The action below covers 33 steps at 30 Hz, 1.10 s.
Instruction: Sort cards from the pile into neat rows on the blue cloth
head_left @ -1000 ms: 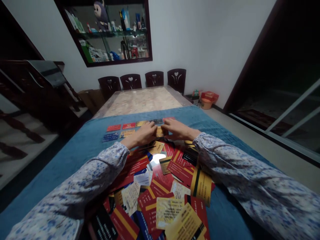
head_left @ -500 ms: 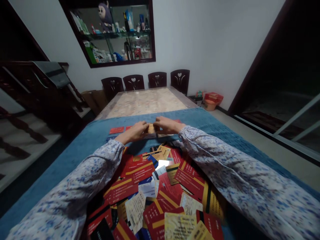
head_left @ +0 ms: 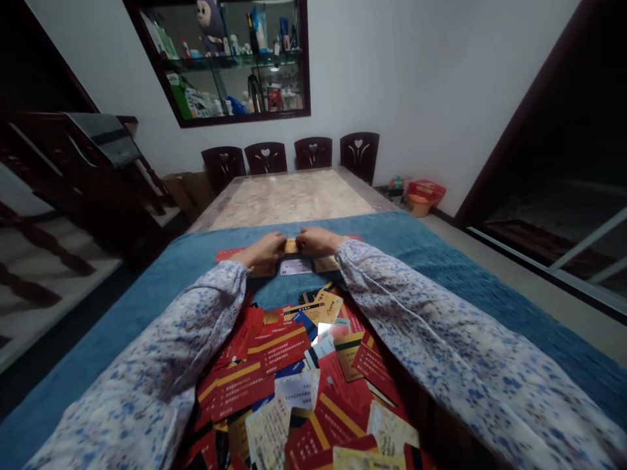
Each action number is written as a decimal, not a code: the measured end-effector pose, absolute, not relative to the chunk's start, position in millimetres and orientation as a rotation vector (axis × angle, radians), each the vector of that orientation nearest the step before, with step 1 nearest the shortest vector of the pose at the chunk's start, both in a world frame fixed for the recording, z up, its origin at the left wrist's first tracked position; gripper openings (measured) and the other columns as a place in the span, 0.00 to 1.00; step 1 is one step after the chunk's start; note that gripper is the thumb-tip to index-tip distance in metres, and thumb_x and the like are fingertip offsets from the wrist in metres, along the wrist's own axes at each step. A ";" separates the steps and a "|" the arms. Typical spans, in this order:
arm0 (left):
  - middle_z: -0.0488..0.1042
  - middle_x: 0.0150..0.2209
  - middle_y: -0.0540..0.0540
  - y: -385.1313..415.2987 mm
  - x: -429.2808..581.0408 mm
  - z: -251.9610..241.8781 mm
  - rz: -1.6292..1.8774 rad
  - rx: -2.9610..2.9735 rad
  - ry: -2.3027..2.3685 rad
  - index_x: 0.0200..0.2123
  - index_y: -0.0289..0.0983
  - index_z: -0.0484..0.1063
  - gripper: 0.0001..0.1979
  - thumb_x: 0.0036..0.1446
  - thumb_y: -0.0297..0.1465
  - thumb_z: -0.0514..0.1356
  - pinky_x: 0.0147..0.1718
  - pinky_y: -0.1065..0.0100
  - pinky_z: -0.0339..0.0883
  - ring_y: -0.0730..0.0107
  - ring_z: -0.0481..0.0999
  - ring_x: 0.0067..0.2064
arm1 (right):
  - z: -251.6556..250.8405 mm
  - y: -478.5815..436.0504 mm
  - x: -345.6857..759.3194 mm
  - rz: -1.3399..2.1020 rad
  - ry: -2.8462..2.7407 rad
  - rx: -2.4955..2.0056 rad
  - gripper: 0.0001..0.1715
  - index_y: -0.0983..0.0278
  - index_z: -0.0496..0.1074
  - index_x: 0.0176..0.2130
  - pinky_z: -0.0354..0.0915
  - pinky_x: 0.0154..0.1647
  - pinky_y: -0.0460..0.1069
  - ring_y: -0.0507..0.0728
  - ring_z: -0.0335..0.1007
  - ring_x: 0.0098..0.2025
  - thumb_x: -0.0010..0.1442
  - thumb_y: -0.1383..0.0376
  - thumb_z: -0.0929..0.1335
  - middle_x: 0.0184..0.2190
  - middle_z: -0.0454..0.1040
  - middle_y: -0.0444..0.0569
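The gold card (head_left: 290,246) is small and yellow-gold, its print too blurred for me to read. It sits just short of the far edge of the blue cloth (head_left: 137,307), about midway between the bench's (head_left: 294,192) left and right edges. The left hand (head_left: 267,248) and the right hand (head_left: 318,241) face each other, fingers curled in and closed on its two ends. I can't tell whether it touches the cloth. A whitish card (head_left: 295,266) with dark print lies just nearer.
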<state>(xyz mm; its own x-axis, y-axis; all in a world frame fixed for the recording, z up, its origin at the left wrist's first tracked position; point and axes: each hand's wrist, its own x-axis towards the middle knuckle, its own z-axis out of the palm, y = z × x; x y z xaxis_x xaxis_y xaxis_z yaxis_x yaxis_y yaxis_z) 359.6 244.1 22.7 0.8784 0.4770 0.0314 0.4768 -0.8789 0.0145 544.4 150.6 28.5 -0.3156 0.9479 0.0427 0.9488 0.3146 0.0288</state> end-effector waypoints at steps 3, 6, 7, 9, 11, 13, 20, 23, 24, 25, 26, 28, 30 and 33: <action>0.77 0.48 0.38 252.7 361.0 16.3 0.018 3.039 0.803 0.42 0.35 0.75 0.13 0.51 0.25 0.61 0.51 0.63 0.69 0.54 0.76 0.50 | 22.8 157.5 544.2 -0.046 -2.510 -1.885 0.17 0.64 0.79 0.52 0.63 0.45 0.48 0.61 0.74 0.52 0.64 0.66 0.69 0.54 0.77 0.58; 0.77 0.48 0.38 258.2 361.1 11.1 0.013 3.023 0.815 0.42 0.35 0.75 0.14 0.50 0.25 0.60 0.50 0.63 0.70 0.54 0.77 0.49 | 20.4 160.6 544.2 -0.051 -2.512 -1.888 0.19 0.63 0.78 0.53 0.63 0.45 0.47 0.60 0.74 0.53 0.64 0.65 0.68 0.55 0.77 0.57; 0.77 0.47 0.38 259.3 361.2 9.9 0.018 3.015 0.820 0.42 0.35 0.75 0.14 0.50 0.25 0.59 0.50 0.63 0.70 0.54 0.77 0.49 | 19.9 161.5 544.2 -0.053 -2.515 -1.886 0.19 0.63 0.78 0.54 0.63 0.44 0.47 0.60 0.74 0.53 0.65 0.65 0.68 0.55 0.77 0.57; 0.77 0.47 0.38 261.1 361.5 8.1 0.019 3.005 0.822 0.42 0.36 0.75 0.15 0.49 0.25 0.59 0.49 0.63 0.70 0.55 0.77 0.48 | 18.8 163.4 544.6 -0.048 -2.518 -1.897 0.20 0.63 0.78 0.54 0.64 0.44 0.47 0.61 0.74 0.53 0.65 0.65 0.67 0.55 0.77 0.57; 0.77 0.46 0.39 262.5 362.2 7.0 0.014 3.003 0.820 0.41 0.36 0.75 0.15 0.47 0.24 0.58 0.48 0.64 0.70 0.56 0.76 0.48 | 17.1 165.9 545.3 -0.030 -2.520 -1.915 0.20 0.63 0.78 0.54 0.64 0.43 0.48 0.61 0.75 0.53 0.64 0.65 0.68 0.54 0.77 0.57; 0.77 0.45 0.40 263.9 363.1 6.3 -0.003 3.003 0.810 0.39 0.37 0.74 0.15 0.46 0.24 0.58 0.47 0.64 0.70 0.57 0.76 0.46 | 15.1 168.7 546.3 -0.011 -2.525 -1.921 0.20 0.62 0.78 0.54 0.64 0.43 0.47 0.61 0.75 0.52 0.64 0.66 0.68 0.54 0.78 0.56; 0.76 0.40 0.42 268.4 364.0 5.1 -0.036 2.980 0.812 0.35 0.36 0.73 0.12 0.44 0.25 0.57 0.43 0.64 0.69 0.59 0.73 0.41 | 8.0 177.3 548.4 -0.016 -2.534 -1.906 0.21 0.63 0.79 0.53 0.65 0.44 0.47 0.61 0.76 0.51 0.61 0.67 0.69 0.53 0.79 0.57; 0.76 0.39 0.42 269.5 364.1 4.6 -0.053 2.975 0.798 0.35 0.36 0.73 0.12 0.44 0.25 0.56 0.42 0.64 0.68 0.59 0.72 0.40 | 6.8 180.6 548.4 -0.009 -2.549 -1.903 0.22 0.63 0.79 0.54 0.65 0.44 0.47 0.61 0.76 0.52 0.60 0.67 0.69 0.54 0.79 0.57; 0.76 0.39 0.42 269.7 364.1 4.4 -0.050 2.976 0.791 0.35 0.36 0.73 0.13 0.44 0.25 0.56 0.42 0.64 0.68 0.59 0.72 0.40 | 6.9 181.5 548.3 -0.007 -2.558 -1.903 0.22 0.63 0.79 0.54 0.65 0.44 0.47 0.62 0.76 0.53 0.60 0.67 0.69 0.54 0.79 0.57; 0.76 0.39 0.42 270.1 364.1 4.2 -0.044 2.980 0.784 0.35 0.36 0.74 0.13 0.44 0.25 0.56 0.42 0.64 0.69 0.59 0.72 0.40 | 7.0 182.4 548.1 -0.006 -2.565 -1.906 0.23 0.63 0.79 0.54 0.65 0.44 0.47 0.62 0.76 0.53 0.59 0.67 0.70 0.55 0.79 0.57; 0.76 0.40 0.42 270.5 364.1 3.9 -0.038 2.985 0.777 0.35 0.36 0.74 0.13 0.44 0.25 0.55 0.43 0.64 0.69 0.59 0.72 0.41 | 7.3 183.1 547.9 -0.003 -2.569 -1.910 0.23 0.63 0.79 0.54 0.66 0.44 0.47 0.62 0.76 0.53 0.59 0.68 0.70 0.55 0.79 0.57; 0.76 0.40 0.41 271.6 363.9 3.3 -0.029 2.993 0.767 0.35 0.36 0.74 0.14 0.44 0.25 0.55 0.43 0.64 0.69 0.59 0.73 0.41 | 8.0 183.9 547.4 0.012 -2.572 -1.918 0.24 0.63 0.79 0.54 0.66 0.43 0.47 0.62 0.77 0.53 0.58 0.68 0.70 0.55 0.79 0.57; 0.76 0.41 0.41 273.2 363.8 2.4 -0.034 2.997 0.774 0.36 0.36 0.74 0.15 0.43 0.25 0.55 0.43 0.64 0.69 0.59 0.73 0.42 | 8.5 184.1 547.2 0.024 -2.574 -1.912 0.24 0.63 0.79 0.54 0.66 0.43 0.47 0.62 0.77 0.52 0.57 0.69 0.70 0.55 0.79 0.57; 0.76 0.41 0.41 275.8 364.0 0.9 -0.043 3.003 0.781 0.37 0.36 0.75 0.16 0.44 0.25 0.55 0.43 0.64 0.69 0.58 0.73 0.42 | 8.7 183.8 547.4 0.028 -2.563 -1.899 0.25 0.62 0.80 0.53 0.66 0.44 0.46 0.61 0.77 0.52 0.56 0.69 0.70 0.54 0.80 0.56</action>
<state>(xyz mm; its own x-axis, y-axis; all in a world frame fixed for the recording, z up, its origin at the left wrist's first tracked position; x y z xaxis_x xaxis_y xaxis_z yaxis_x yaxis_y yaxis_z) 364.0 275.8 0.9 0.8730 0.4864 -0.0365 0.4875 -0.8726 0.0301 547.4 183.8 8.7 -0.2904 0.9556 -0.0495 0.9565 0.2914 0.0147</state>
